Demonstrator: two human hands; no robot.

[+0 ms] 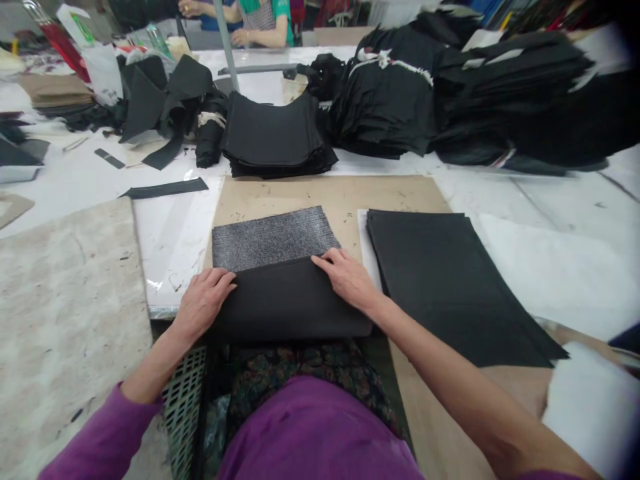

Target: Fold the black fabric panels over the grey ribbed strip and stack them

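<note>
A black fabric piece (290,303) lies over the near edge of the table, partly covering a grey ribbed piece (273,237) on a brown board (340,193). My left hand (203,303) rests flat on the fabric's left end, fingers stretched out. My right hand (347,277) presses flat on its upper right edge, fingers extended. Neither hand grips anything.
A stack of flat black pieces (445,280) lies right of my hands. Piles of black fabric (275,137) and bundles (480,93) fill the back. A clear plastic sheet (173,240) and a pale slab (65,300) are at left. Another person (250,20) works at the far side.
</note>
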